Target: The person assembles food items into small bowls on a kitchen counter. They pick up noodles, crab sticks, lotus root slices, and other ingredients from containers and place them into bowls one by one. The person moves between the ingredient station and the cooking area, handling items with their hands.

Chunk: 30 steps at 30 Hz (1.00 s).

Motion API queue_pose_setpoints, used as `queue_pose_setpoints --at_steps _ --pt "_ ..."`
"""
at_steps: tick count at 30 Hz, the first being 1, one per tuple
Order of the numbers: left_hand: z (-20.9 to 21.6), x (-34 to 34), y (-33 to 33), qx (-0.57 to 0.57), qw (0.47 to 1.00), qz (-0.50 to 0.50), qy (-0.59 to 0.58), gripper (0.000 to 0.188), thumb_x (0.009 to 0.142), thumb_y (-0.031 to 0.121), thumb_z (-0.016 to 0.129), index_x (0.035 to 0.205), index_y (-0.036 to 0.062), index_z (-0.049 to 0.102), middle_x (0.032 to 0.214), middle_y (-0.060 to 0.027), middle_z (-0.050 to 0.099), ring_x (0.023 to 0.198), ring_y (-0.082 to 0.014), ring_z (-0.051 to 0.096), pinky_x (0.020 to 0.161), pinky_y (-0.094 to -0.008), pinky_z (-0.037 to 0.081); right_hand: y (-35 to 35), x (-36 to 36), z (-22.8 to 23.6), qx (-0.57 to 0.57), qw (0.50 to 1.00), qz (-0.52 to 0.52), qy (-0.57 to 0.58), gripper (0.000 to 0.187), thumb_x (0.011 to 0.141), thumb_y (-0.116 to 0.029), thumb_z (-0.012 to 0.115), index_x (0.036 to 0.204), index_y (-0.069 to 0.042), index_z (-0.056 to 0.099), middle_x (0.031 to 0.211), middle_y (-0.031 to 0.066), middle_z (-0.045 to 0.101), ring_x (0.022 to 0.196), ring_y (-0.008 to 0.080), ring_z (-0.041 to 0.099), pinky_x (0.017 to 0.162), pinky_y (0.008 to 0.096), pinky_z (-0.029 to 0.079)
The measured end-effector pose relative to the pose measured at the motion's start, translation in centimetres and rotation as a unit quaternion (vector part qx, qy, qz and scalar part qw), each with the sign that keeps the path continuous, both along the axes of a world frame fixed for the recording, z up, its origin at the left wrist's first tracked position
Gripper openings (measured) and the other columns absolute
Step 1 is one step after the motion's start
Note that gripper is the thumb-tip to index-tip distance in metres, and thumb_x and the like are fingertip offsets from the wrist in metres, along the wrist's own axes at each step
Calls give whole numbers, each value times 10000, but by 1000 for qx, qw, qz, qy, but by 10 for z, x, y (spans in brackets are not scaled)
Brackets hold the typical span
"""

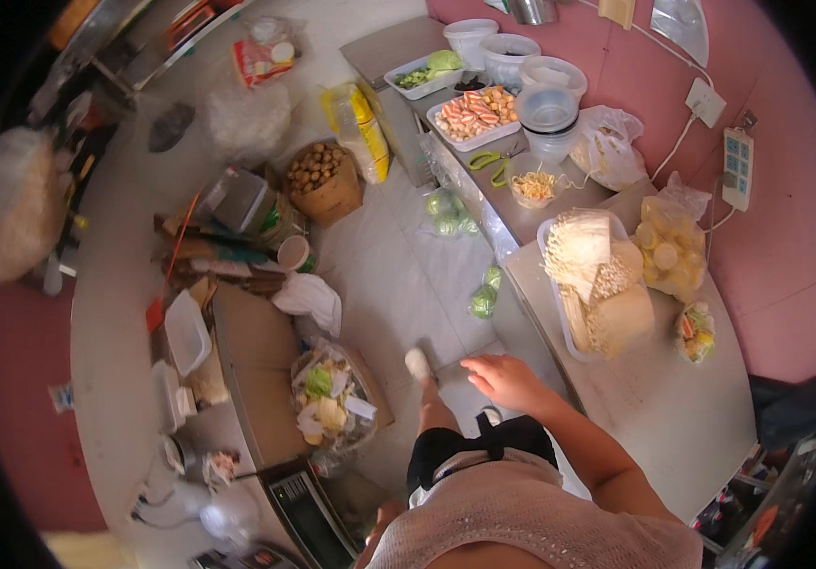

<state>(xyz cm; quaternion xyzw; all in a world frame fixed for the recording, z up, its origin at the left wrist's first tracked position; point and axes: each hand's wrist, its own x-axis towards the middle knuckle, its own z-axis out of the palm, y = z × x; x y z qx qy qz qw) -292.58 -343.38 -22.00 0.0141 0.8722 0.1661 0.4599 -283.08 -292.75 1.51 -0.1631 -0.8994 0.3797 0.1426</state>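
My right hand [503, 381] hangs in the air over the floor, beside the edge of the right-hand table [654, 427]. Its fingers are stretched out and hold nothing. Low in the view, my left hand [382, 527] shows only in part next to my body; its fingers are mostly hidden. On the table lies a white tray [574, 343] piled with bundles of pale enoki-like mushrooms [607, 275]. Near it are a bag of round yellow pieces [666, 245] and a small bag of mixed food [695, 332].
Along the wall counter stand a tray of orange-and-white pieces [479, 116], green-handled scissors [495, 163] and stacked plastic tubs [548, 109]. Bagged green vegetables [485, 296] lie below its edge. At left are a waste bag [332, 403], a box of potato-like items [327, 194] and a microwave [308, 517].
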Motion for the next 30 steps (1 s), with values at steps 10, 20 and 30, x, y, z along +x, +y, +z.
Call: queue_pose_setpoints --at_steps 10,20,30 --pt "-10 -334 153 -1 986 -169 -8 226 935 264 534 947 57 624 849 -77 610 742 -194 561 659 -341 447 110 -134 -44 -179 922 -338 49 291 911 -199 607 1167 -60 594 978 113 662 905 249 649 753 379 514" --pt "130 -604 572 351 919 -141 114 224 976 218 541 1072 33 621 941 -49 639 846 -162 604 747 -305 470 403 -112 -74 -420 385 -673 472 376 879 -127 648 1225 -73 511 1123 96 544 914 241 592 642 370 484" --pt "156 -544 709 342 906 -205 -144 331 985 246 582 1241 38 561 1157 -62 625 1012 -174 614 909 -316 460 494 -72 -138 -435 478 -718 258 189 902 -237 674 979 -80 601 827 28 600 649 142 563 514 275 413"
